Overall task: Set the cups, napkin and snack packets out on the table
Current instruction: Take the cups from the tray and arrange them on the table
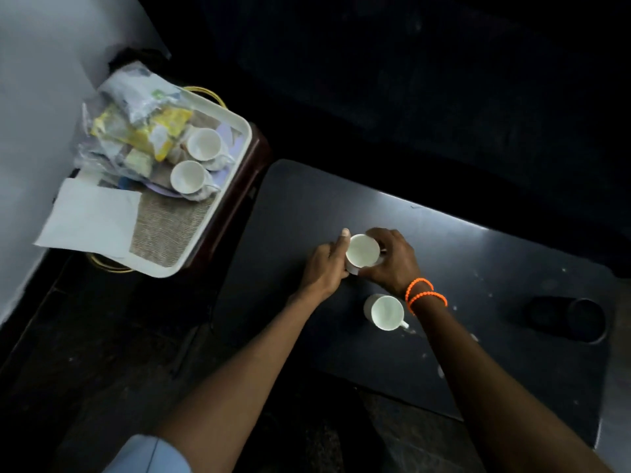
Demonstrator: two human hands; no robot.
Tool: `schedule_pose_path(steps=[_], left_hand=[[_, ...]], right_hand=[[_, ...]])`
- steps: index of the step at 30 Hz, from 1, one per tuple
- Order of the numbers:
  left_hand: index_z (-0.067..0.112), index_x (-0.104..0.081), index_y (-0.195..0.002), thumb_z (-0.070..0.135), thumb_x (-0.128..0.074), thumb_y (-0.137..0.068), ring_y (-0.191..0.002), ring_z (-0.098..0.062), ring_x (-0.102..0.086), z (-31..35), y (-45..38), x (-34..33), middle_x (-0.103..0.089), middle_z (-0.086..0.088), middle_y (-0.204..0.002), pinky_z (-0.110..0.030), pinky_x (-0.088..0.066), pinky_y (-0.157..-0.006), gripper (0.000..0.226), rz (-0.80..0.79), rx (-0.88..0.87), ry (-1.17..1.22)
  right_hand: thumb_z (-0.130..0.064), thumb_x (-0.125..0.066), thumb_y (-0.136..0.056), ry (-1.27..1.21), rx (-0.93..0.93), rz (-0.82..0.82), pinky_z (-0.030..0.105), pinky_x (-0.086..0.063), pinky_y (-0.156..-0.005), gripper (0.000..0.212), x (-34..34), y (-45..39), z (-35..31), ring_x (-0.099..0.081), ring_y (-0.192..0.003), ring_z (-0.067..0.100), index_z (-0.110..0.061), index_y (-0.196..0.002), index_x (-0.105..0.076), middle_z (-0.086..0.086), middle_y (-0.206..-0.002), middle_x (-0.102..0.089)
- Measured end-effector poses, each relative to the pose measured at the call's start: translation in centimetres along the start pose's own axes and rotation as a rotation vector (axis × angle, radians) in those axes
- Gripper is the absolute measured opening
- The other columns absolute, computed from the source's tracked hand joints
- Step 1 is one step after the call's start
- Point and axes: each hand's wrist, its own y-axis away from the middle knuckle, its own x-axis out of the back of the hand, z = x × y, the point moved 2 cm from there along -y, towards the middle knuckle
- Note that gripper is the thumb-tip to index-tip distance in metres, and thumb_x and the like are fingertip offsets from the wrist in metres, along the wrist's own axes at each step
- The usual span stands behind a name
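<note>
A white cup stands on the dark table, held between both hands. My left hand grips its left side and my right hand wraps its right side. A second white cup stands upright on the table just below my right wrist, handle pointing right. Two more white cups sit in the white tray at the left. Snack packets in clear and yellow wrapping lie at the tray's far end. A white napkin lies across the tray's near left corner.
The tray rests on a dark red stool left of the table, beside a white wall. A woven mat lines the tray. A black cylindrical object lies on the table's right side. The far area is dark.
</note>
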Motion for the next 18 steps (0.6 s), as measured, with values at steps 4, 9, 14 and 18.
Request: schedule_pose_path(steps=[4, 9, 14, 18], left_hand=[[0.019, -0.073, -0.092, 0.089, -0.032, -0.085, -0.094, -0.026, -0.075, -0.1, 0.5, -3.1, -0.076, -0.008, -0.093, -0.051, -0.062, -0.091, 0.081, -0.034, -0.031, -0.148], [0.018, -0.070, -0.109, 0.078, -0.023, -0.096, -0.114, -0.035, -0.065, -0.1, 1.2, -5.2, -0.071, -0.014, -0.114, -0.056, -0.050, -0.106, 0.078, -0.053, -0.069, -0.322], [0.021, -0.067, -0.117, 0.073, -0.021, -0.100, -0.122, -0.033, -0.056, -1.6, 1.1, -6.5, -0.068, -0.011, -0.124, -0.044, -0.041, -0.107, 0.071, -0.076, -0.068, -0.383], [0.020, -0.065, -0.127, 0.066, -0.022, -0.105, -0.133, -0.036, -0.050, -2.4, 0.8, -6.9, -0.064, -0.011, -0.139, -0.041, -0.033, -0.107, 0.067, -0.070, -0.061, -0.411]], right_hand=[[-0.015, -0.096, -0.054, -0.053, -0.071, 0.005, 0.043, -0.056, -0.091, 0.075, 0.9, 1.3, 4.2, -0.064, -0.104, 0.030, -0.012, -0.122, -0.064, 0.010, -0.116, -0.063], [-0.017, -0.100, -0.051, -0.165, -0.144, 0.021, 0.030, -0.057, -0.084, 0.071, 0.4, 2.3, 7.3, -0.064, -0.096, 0.021, -0.014, -0.113, -0.066, 0.004, -0.110, -0.065], [-0.009, -0.097, -0.056, -0.273, -0.197, 0.045, 0.011, -0.051, -0.072, 0.060, -0.2, 2.9, 9.0, -0.062, -0.084, 0.006, -0.010, -0.108, -0.068, -0.018, -0.093, -0.061], [-0.018, -0.095, -0.062, -0.277, -0.216, 0.041, 0.031, -0.058, -0.080, 0.051, -0.2, 2.7, 9.1, -0.067, -0.089, 0.018, -0.012, -0.105, -0.069, -0.008, -0.095, -0.066]])
